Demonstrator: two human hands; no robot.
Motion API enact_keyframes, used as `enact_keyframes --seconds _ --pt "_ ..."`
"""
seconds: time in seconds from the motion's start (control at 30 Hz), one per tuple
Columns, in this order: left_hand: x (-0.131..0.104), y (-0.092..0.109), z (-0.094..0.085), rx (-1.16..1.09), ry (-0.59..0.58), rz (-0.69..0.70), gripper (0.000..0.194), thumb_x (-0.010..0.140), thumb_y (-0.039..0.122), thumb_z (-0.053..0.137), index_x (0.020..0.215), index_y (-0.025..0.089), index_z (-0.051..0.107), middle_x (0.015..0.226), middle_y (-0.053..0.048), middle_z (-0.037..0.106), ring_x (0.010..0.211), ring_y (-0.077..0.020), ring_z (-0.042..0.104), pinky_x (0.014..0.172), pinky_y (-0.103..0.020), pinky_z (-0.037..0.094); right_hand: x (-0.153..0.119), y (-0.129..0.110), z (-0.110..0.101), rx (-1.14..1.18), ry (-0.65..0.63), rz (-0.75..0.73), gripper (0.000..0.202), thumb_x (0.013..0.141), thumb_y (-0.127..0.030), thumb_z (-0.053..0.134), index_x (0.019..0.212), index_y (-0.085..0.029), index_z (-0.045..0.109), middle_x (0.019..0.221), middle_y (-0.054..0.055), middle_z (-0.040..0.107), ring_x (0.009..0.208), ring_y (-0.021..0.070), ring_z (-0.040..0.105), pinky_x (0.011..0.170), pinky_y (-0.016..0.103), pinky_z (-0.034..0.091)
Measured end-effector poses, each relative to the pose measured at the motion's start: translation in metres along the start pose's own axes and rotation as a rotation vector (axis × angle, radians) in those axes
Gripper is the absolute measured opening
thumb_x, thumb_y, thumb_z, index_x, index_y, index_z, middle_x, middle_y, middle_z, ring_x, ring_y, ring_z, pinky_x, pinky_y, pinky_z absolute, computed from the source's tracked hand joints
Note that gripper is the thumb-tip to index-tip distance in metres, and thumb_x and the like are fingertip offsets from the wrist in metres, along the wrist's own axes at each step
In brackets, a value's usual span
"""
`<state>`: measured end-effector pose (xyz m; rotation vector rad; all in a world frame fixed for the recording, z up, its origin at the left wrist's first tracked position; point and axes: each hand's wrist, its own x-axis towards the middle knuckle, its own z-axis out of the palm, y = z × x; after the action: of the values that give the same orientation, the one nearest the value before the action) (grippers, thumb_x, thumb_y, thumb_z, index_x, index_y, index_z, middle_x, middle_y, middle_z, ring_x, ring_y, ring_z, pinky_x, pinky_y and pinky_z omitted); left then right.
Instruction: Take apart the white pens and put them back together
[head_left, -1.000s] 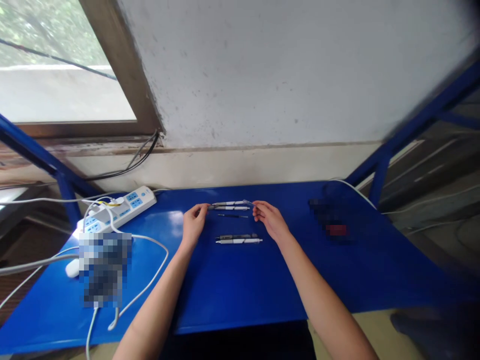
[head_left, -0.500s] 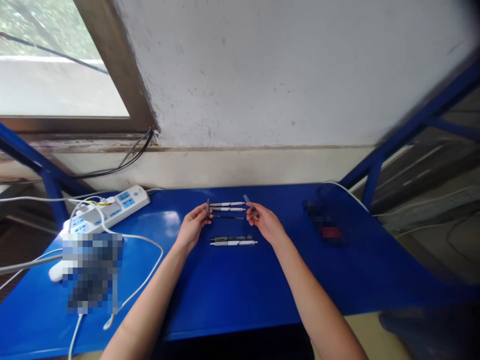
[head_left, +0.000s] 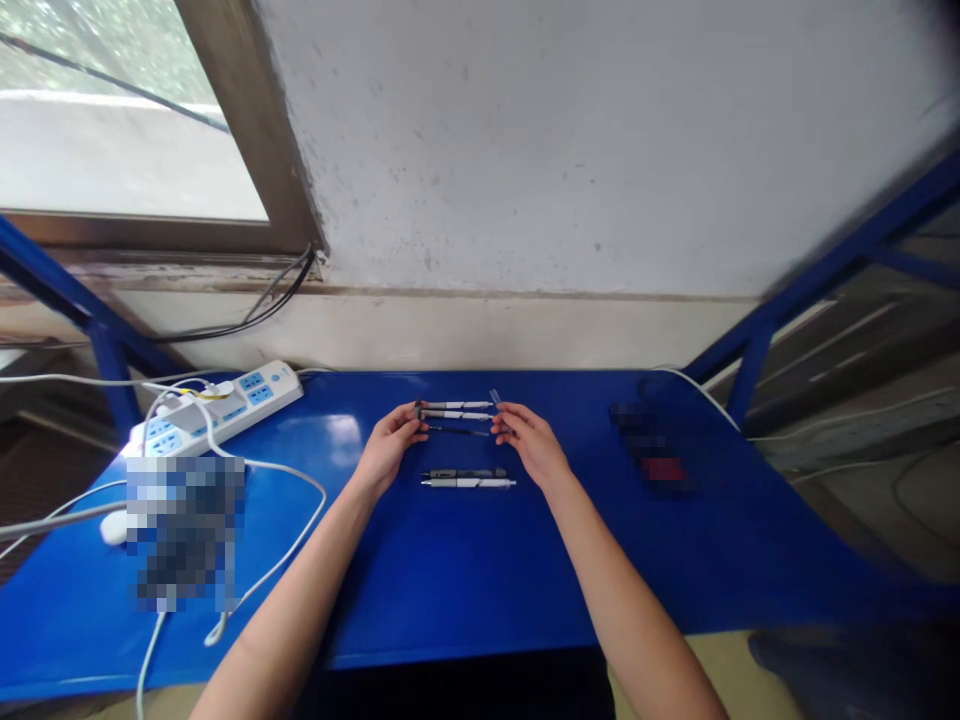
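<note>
My left hand (head_left: pixel 390 445) is closed on a small dark pen part (head_left: pixel 418 409), held between thumb and fingertips. Pinched in my right hand (head_left: pixel 531 440) is a clear plastic pen barrel (head_left: pixel 495 397), its end poking up past the fingers. Between both hands runs a thin dark pen refill (head_left: pixel 457 431); whether it lies on the table or is held at one end, I cannot tell. Just behind it are two white-and-grey pens (head_left: pixel 465 410) side by side. Closer to me lie a dark pen (head_left: pixel 461 473) and another white pen (head_left: pixel 469 483), parallel and almost touching.
A white power strip (head_left: pixel 266 385) with plugs and looping white cables (head_left: pixel 300 480) takes up the left of the blue table (head_left: pixel 465 580). A blurred-out object (head_left: pixel 187 530) sits in front of it. Dark and red blurred items (head_left: pixel 652 455) lie at the right. A wall stands behind.
The dark part in my left hand has tipped from upright and shows less now. My right fingers have shifted slightly around the clear barrel. The view has moved a little.
</note>
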<state>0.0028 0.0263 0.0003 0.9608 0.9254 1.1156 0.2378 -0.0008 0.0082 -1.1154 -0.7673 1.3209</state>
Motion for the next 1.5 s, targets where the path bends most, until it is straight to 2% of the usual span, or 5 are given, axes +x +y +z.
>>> enact_keyframes --seconds 0.4,0.6,0.93,1.13,1.5 --pt "0.0 0.003 0.002 0.106 0.11 0.158 0.031 0.066 0.026 0.074 0.094 0.019 0.062 0.085 0.0 0.061 0.074 -0.0118 0.058 0.063 -0.022 0.047 0.006 0.007 -0.005 -0.111 0.037 -0.066 0.028 0.065 -0.031 0.076 0.089 -0.019 0.068 0.076 0.002 0.069 0.072 0.0168 0.064 0.062 0.028 0.049" --pt "-0.002 0.006 0.005 0.124 0.069 0.096 0.039 0.071 0.038 0.07 0.102 0.015 0.065 0.097 -0.008 0.067 0.078 -0.0153 0.061 0.061 -0.023 0.046 0.009 0.011 -0.009 -0.218 0.049 -0.111 0.027 0.07 -0.035 0.07 0.092 -0.018 0.067 0.078 0.005 0.071 0.073 0.0187 0.065 0.06 0.028 0.049" --pt "-0.001 0.003 0.002 0.233 0.095 0.124 0.036 0.077 0.039 0.063 0.105 0.017 0.066 0.088 -0.006 0.065 0.069 -0.0125 0.057 0.056 -0.022 0.045 0.014 0.016 -0.021 -0.948 0.269 -0.509 0.017 0.077 -0.027 0.055 0.084 -0.018 0.067 0.079 0.007 0.065 0.068 0.0198 0.059 0.07 0.034 0.047" --pt "-0.001 0.002 0.001 0.289 0.098 0.159 0.031 0.072 0.03 0.067 0.1 0.019 0.067 0.09 -0.003 0.063 0.069 -0.011 0.056 0.057 -0.021 0.044 0.017 0.024 -0.029 -1.221 0.311 -0.549 0.015 0.074 -0.019 0.054 0.081 -0.018 0.067 0.074 0.006 0.059 0.073 0.0229 0.053 0.073 0.036 0.043" --pt "-0.003 0.006 0.006 0.287 0.103 0.146 0.032 0.085 0.045 0.052 0.093 0.017 0.063 0.049 0.005 0.046 0.047 -0.0094 0.042 0.049 -0.022 0.032 0.005 0.015 -0.011 -1.142 0.177 -0.67 0.018 0.082 -0.021 0.055 0.096 -0.02 0.066 0.091 0.008 0.06 0.087 0.024 0.053 0.08 0.036 0.045"
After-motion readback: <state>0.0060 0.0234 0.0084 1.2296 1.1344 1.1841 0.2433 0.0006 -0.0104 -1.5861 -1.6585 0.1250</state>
